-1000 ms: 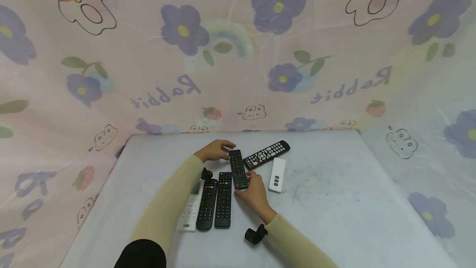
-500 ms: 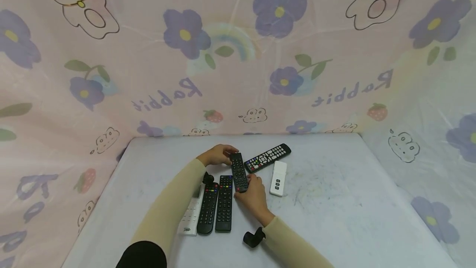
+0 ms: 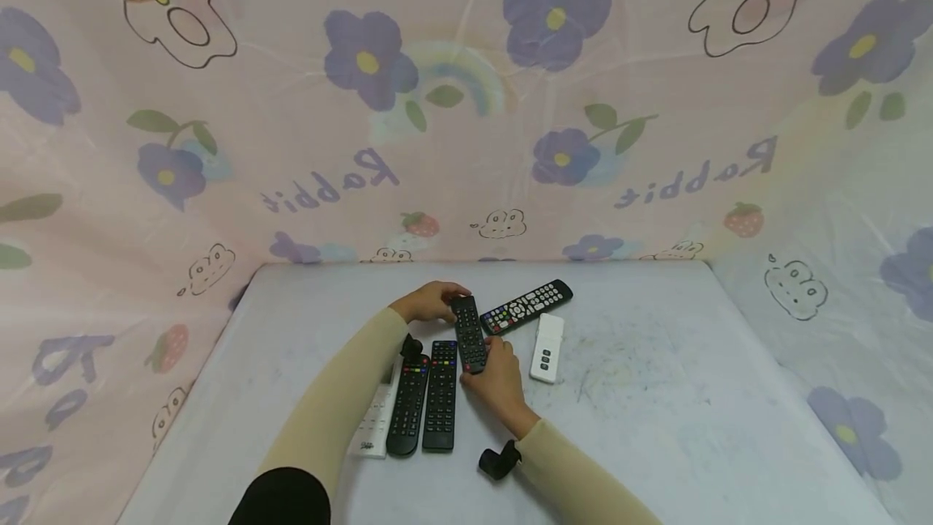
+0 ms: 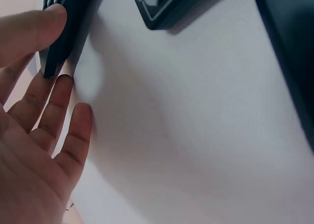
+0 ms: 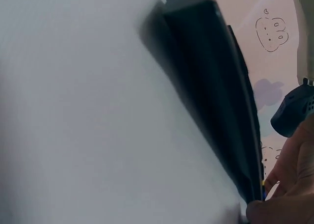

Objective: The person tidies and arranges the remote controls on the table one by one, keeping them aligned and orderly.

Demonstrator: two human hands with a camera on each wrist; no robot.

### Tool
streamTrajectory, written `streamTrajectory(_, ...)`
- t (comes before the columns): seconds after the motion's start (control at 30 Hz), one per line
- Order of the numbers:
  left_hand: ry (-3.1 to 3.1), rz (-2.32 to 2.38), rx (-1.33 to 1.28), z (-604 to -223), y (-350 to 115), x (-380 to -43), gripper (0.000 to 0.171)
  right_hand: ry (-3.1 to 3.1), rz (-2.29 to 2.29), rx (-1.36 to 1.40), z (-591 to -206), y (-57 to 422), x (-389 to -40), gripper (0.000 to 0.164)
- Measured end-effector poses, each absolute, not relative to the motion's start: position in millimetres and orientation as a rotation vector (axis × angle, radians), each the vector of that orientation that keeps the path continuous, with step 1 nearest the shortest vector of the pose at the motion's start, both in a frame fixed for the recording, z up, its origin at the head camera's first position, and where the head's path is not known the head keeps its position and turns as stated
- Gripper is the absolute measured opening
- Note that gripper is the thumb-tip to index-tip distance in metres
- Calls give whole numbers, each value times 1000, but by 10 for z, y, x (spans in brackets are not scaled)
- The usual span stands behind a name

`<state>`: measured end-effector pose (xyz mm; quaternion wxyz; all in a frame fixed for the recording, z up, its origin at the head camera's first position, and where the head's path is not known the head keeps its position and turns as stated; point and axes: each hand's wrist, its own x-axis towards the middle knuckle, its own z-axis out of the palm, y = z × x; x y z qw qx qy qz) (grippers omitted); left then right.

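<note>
Both hands hold a slim black remote control (image 3: 470, 335) with rows of small buttons, above the middle of the white table. My left hand (image 3: 432, 302) pinches its far end; in the left wrist view the thumb (image 4: 49, 30) lies on top, with fingers beneath. At the near end, my right hand (image 3: 501, 379) grips it between thumb and fingers, and the right wrist view catches that thumb (image 5: 277, 210) on the tip. Just left lie a black remote with coloured keys (image 3: 440, 395), a round-ended black remote (image 3: 408, 407) and a white remote (image 3: 373, 424), partly hidden by the left sleeve.
A black remote with white keys (image 3: 526, 306) lies slanted behind the right hand. Beside it is a small white remote (image 3: 547, 348). Patterned cloth walls (image 3: 466, 144) rise at the back and sides of the white table (image 3: 656, 428).
My left fingers have closed in on the far end of the held remote control, from slightly apart. The right hand keeps its grip, and the other remotes stay put.
</note>
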<state>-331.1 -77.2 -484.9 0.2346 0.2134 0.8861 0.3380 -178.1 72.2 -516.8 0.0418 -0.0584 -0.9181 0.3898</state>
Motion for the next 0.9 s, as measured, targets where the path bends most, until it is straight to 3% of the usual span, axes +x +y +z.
streamTrajectory(0.4, 2462, 956, 592, -4754, -787, -3326, 58, -2825, 1161, -86, -5074, 802, -1790, 72)
streamTrajectory(0.9, 2463, 928, 624, -4597, -995, -3193, 61, -2870, 1172, 231, -4732, 1232, -1817, 59)
